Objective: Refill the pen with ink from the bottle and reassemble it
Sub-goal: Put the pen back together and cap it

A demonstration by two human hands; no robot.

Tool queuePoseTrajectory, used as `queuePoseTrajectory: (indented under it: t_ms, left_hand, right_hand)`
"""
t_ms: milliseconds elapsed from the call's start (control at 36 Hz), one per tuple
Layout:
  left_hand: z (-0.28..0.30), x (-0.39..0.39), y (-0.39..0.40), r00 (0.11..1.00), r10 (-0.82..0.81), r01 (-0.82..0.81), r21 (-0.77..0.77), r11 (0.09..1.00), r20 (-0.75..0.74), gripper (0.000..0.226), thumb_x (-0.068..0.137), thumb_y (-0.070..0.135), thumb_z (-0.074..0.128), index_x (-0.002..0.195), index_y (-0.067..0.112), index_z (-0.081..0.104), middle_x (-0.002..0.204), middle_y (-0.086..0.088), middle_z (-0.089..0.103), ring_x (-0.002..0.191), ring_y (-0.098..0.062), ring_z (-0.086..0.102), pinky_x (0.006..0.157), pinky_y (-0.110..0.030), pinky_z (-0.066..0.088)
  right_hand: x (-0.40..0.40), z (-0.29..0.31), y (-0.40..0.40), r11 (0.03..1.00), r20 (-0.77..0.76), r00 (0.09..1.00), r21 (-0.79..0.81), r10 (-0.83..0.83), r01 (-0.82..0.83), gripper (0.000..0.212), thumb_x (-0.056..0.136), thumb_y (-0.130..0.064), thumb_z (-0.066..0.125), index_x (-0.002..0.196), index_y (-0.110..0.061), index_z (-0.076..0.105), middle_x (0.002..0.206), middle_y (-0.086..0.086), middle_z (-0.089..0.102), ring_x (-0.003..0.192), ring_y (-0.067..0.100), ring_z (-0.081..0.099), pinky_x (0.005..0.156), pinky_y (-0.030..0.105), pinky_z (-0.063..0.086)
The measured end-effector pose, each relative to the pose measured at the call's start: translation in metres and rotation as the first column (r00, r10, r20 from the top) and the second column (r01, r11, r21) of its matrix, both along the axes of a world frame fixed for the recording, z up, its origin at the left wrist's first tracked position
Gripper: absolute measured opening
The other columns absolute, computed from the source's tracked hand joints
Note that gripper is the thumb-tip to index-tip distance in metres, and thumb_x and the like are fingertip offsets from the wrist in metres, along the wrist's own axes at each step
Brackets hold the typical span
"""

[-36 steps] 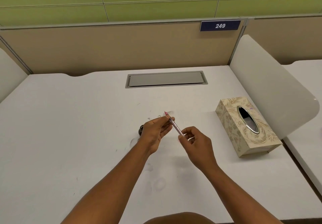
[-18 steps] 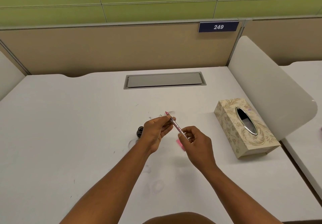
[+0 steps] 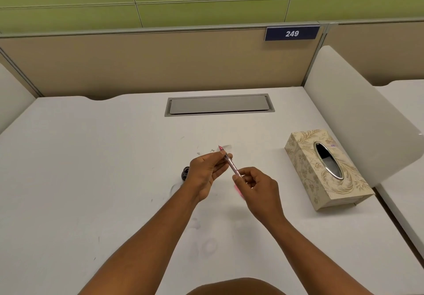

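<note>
both hands up over the middle of the white worktop (image 3: pixel 91 168): left hand (image 3: pixel 207 170) pinches the slim pink translucent pen (image 3: pixel 230 165) near its tip, right hand (image 3: pixel 257 188) grips its back end. small dark round ink bottle (image 3: pixel 185 173) sits just beside the left hand. patterned beige tissue box (image 3: pixel 325 168) near the right edge.

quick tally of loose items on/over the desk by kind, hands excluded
Pen, held by both hands over the desk: 1
Ink bottle, partly hidden behind the left hand: 1
Tissue box: 1
Pink piece by the right hand, too blurred to identify: 1
Total: 4
</note>
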State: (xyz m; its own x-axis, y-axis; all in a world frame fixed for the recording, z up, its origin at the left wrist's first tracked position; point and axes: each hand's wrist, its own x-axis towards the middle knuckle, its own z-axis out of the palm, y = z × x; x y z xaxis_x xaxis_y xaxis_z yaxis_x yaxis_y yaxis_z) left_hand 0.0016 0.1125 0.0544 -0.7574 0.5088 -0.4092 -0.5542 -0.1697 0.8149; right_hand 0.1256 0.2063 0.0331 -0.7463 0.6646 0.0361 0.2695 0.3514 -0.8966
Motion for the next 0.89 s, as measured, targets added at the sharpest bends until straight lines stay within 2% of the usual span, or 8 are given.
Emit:
queuePoseTrajectory:
  t_ms: [194, 278, 361, 444, 500, 611, 889]
  left_hand:
    - [-0.001, -0.002, -0.001, 1.0, -0.018, 0.018, 0.022, 1.0, -0.006, 0.012, 0.094, 0.009, 0.065, 0.098, 0.002, 0.075, 0.099, -0.016, 0.077, 0.109, -0.033, 0.071, 0.095, -0.036, 0.057]
    - [-0.001, -0.004, -0.003, 1.0, -0.023, 0.024, 0.02, 1.0, -0.012, 0.014, 0.094, 0.009, 0.065, 0.101, 0.001, 0.074, 0.103, -0.018, 0.077, 0.109, -0.033, 0.071, 0.094, -0.036, 0.058]
    - [-0.002, -0.006, -0.003, 0.999, -0.027, 0.028, 0.017, 0.999, -0.022, 0.013, 0.094, 0.01, 0.066, 0.101, 0.003, 0.075, 0.103, -0.018, 0.077, 0.107, -0.032, 0.072, 0.092, -0.035, 0.059]
    - [-0.002, -0.006, -0.005, 0.999, -0.042, 0.042, 0.029, 0.999, -0.028, 0.013, 0.094, 0.01, 0.065, 0.1, 0.004, 0.075, 0.106, -0.02, 0.076, 0.108, -0.032, 0.071, 0.092, -0.034, 0.059]
    - [-0.003, -0.007, -0.005, 0.998, -0.048, 0.049, 0.026, 0.998, -0.037, 0.013, 0.094, 0.01, 0.065, 0.099, 0.004, 0.075, 0.106, -0.02, 0.076, 0.108, -0.032, 0.071, 0.095, -0.036, 0.057]
    - [-0.004, -0.008, -0.006, 0.997, -0.056, 0.057, 0.018, 0.998, -0.05, 0.013, 0.094, 0.01, 0.065, 0.099, 0.004, 0.075, 0.106, -0.019, 0.076, 0.108, -0.032, 0.071, 0.097, -0.039, 0.056]
    - [-0.005, -0.007, -0.008, 0.996, -0.06, 0.059, -0.006, 0.998, -0.067, 0.015, 0.093, 0.011, 0.067, 0.099, 0.001, 0.075, 0.104, -0.019, 0.076, 0.106, -0.031, 0.072, 0.097, -0.039, 0.056]
  right_hand:
    - [-0.003, 0.002, -0.003, 0.999, 0.012, 0.999, -0.021, 0.047, -0.047, 0.014, 0.096, -0.034, 0.062, 0.093, -0.026, 0.074, 0.07, -0.015, 0.073, 0.067, 0.007, 0.066, 0.065, 0.033, 0.054]
    - [-0.004, 0.004, -0.004, 0.997, 0.028, 0.997, -0.052, 0.066, -0.065, 0.018, 0.098, -0.034, 0.059, 0.09, -0.026, 0.073, 0.071, -0.016, 0.073, 0.064, 0.015, 0.063, 0.062, 0.037, 0.052]
    - [-0.004, 0.007, -0.006, 0.991, 0.033, 0.995, -0.106, 0.091, -0.087, 0.019, 0.099, -0.034, 0.057, 0.089, -0.026, 0.071, 0.074, -0.014, 0.074, 0.071, 0.029, 0.064, 0.065, 0.043, 0.053]
    - [-0.003, 0.009, -0.007, 0.985, 0.041, 0.993, -0.136, 0.109, -0.103, 0.019, 0.1, -0.033, 0.056, 0.091, -0.026, 0.071, 0.075, -0.014, 0.075, 0.075, 0.033, 0.064, 0.069, 0.045, 0.054]
    - [-0.003, 0.01, -0.008, 0.983, 0.046, 0.993, -0.151, 0.112, -0.104, 0.019, 0.1, -0.032, 0.055, 0.092, -0.026, 0.071, 0.075, -0.013, 0.075, 0.075, 0.03, 0.064, 0.072, 0.044, 0.054]
    - [-0.003, 0.011, -0.008, 0.975, 0.046, 0.991, -0.193, 0.123, -0.112, 0.02, 0.1, -0.03, 0.054, 0.092, -0.025, 0.071, 0.076, -0.01, 0.076, 0.074, 0.012, 0.065, 0.077, 0.038, 0.054]
    - [0.0, 0.006, -0.011, 0.968, 0.019, 0.993, -0.225, 0.116, -0.108, 0.019, 0.101, -0.031, 0.054, 0.094, -0.025, 0.071, 0.078, -0.011, 0.076, 0.077, 0.012, 0.066, 0.078, 0.036, 0.055]
